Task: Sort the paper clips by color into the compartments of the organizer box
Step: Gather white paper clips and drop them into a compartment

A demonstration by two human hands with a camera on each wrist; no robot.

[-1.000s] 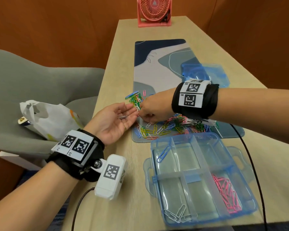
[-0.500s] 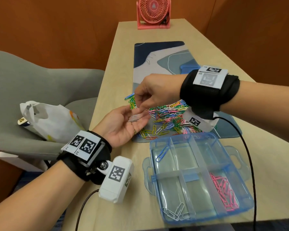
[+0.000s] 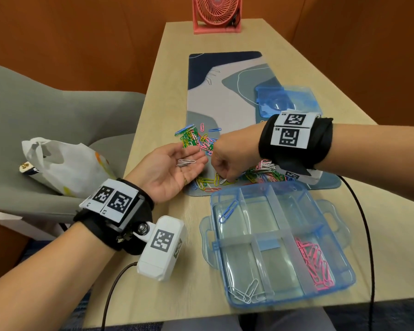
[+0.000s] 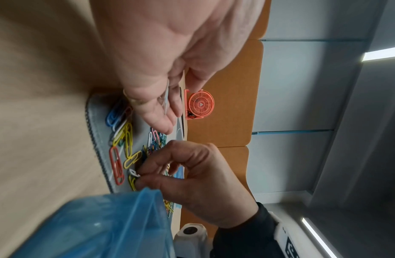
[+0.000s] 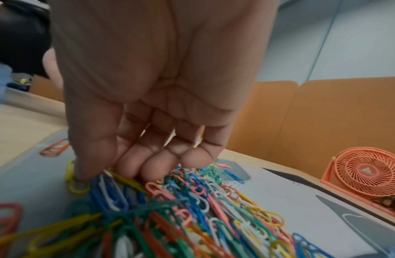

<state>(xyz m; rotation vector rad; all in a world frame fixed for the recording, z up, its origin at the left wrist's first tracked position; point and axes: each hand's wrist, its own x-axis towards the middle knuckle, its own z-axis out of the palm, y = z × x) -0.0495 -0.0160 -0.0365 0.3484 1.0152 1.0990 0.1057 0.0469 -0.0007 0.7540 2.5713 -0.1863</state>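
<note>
A pile of mixed-colour paper clips (image 3: 201, 142) (image 5: 192, 200) lies on the desk mat (image 3: 225, 96). My left hand (image 3: 170, 173) is held palm up beside the pile, fingers relaxed, with a few white clips (image 3: 185, 161) resting on them. My right hand (image 3: 227, 163) (image 4: 192, 174) reaches down into the pile's near edge, thumb and forefinger pinching a white clip (image 4: 133, 172). The blue organizer box (image 3: 344, 278) sits in front. It holds pink clips (image 3: 313, 263), white clips (image 3: 246, 292) and one blue clip (image 3: 228, 211) in separate compartments.
The box's clear blue lid (image 3: 287, 101) lies on the mat behind my right wrist. A pink fan (image 3: 216, 14) stands at the table's far end. A grey chair with a white plastic bag (image 3: 65, 163) is left of the table. A cable (image 3: 366, 235) runs along the right.
My right hand has dropped from above my left palm, where it left a white clip, back down into the pile's near edge. The left hand has stayed palm up.
</note>
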